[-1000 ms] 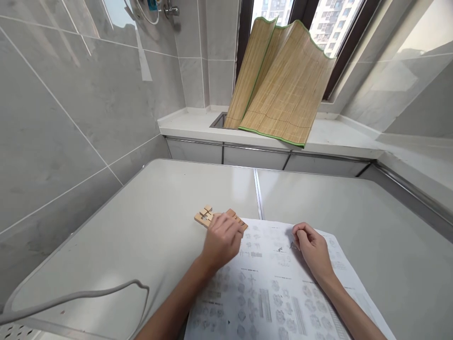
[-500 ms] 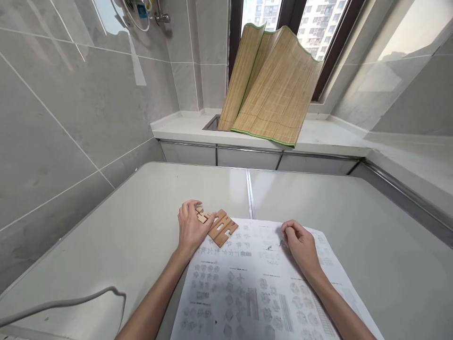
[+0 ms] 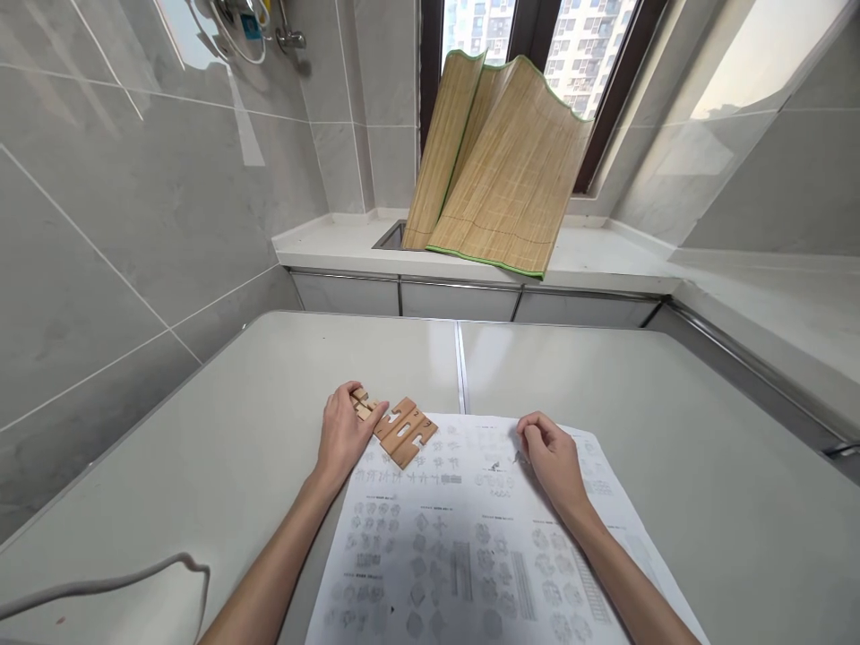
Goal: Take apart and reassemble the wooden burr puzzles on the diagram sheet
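Note:
My left hand (image 3: 342, 434) curves around a small cluster of pale wooden puzzle pieces (image 3: 364, 405), thumb on the near side and fingers behind. The hand covers part of the cluster. Touching or close to the thumb lie brown notched wooden pieces (image 3: 405, 432), side by side, with slots and dark marks on them. They overlap the far left corner of a large printed sheet (image 3: 403, 528) bearing rows of small diagrams. Over the sheet's far right part rests my right hand (image 3: 554, 457), fingers curled in and thumb against them; nothing shows in it.
A pale table (image 3: 269, 376) with a centre seam (image 3: 460, 367) carries everything. A grey cable (image 3: 121, 578) loops at the near left. Beyond the table, a bamboo mat (image 3: 501, 170) leans on a white counter (image 3: 605, 260) by the window. Tiled walls flank both sides.
The whole view has shifted slightly, so things appear further left. Both hands keep the same pose and place relative to the sheet and wooden pieces.

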`<state>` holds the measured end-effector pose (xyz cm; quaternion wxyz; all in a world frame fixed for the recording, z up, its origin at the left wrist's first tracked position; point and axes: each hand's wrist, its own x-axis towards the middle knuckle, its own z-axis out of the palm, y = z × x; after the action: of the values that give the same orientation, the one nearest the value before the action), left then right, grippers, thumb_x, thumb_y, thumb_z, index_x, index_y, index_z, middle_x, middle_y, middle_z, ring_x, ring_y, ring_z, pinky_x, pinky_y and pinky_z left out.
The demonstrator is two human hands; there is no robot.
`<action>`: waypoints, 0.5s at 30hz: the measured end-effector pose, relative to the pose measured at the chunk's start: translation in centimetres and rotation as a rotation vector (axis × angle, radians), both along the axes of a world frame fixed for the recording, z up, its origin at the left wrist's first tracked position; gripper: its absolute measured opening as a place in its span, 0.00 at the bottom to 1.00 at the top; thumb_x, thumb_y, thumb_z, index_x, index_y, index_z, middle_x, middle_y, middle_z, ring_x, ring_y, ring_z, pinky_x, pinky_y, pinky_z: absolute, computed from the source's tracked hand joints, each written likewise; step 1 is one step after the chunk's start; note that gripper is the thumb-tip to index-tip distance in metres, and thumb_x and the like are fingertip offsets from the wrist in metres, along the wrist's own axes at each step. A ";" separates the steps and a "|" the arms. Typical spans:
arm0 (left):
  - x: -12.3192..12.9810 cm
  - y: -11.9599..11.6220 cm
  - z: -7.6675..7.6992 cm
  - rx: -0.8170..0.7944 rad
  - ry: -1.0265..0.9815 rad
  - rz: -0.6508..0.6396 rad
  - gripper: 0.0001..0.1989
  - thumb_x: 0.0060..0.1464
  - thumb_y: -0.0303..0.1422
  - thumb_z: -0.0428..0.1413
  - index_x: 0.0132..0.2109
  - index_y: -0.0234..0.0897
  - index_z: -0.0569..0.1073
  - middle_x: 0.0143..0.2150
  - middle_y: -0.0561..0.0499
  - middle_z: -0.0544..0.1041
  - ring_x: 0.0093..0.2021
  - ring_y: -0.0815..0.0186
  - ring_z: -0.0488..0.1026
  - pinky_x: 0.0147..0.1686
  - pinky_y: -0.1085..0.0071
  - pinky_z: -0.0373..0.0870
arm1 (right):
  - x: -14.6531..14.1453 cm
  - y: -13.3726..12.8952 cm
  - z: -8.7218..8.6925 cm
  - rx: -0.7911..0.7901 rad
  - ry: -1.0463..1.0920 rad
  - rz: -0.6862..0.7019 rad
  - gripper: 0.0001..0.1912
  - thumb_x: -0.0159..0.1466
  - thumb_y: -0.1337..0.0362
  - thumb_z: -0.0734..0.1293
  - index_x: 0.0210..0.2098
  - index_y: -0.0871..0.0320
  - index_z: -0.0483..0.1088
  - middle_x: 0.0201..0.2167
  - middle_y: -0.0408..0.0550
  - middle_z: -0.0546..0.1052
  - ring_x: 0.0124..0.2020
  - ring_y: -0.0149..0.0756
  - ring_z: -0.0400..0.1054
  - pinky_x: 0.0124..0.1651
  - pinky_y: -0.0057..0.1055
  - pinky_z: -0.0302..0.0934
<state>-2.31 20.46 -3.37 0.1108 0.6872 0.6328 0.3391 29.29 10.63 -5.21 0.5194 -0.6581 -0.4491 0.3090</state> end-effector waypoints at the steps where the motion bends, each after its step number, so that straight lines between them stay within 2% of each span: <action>1: -0.2 0.1 0.1 -0.006 0.015 0.000 0.26 0.59 0.49 0.58 0.57 0.38 0.67 0.54 0.41 0.76 0.56 0.47 0.72 0.56 0.51 0.70 | 0.0 0.0 0.0 0.001 0.001 0.001 0.09 0.63 0.63 0.60 0.28 0.54 0.70 0.19 0.37 0.61 0.20 0.32 0.51 0.24 0.28 0.46; 9: -0.9 0.4 0.4 0.008 0.172 0.025 0.28 0.58 0.49 0.58 0.58 0.36 0.67 0.54 0.39 0.78 0.56 0.44 0.72 0.57 0.48 0.68 | 0.0 0.1 0.2 0.034 0.014 0.003 0.09 0.62 0.63 0.61 0.27 0.54 0.70 0.18 0.37 0.62 0.20 0.32 0.52 0.23 0.28 0.47; 15: -1.4 0.6 0.6 -0.016 0.116 0.069 0.32 0.54 0.53 0.61 0.58 0.37 0.67 0.53 0.40 0.78 0.57 0.44 0.72 0.55 0.50 0.71 | 0.0 0.2 0.2 0.053 0.015 0.004 0.09 0.62 0.63 0.61 0.27 0.54 0.70 0.18 0.37 0.61 0.20 0.32 0.52 0.24 0.28 0.46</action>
<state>-3.69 21.01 -2.77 0.0679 0.6825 0.6642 0.2972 29.26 10.84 -4.99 0.5395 -0.6407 -0.4546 0.3029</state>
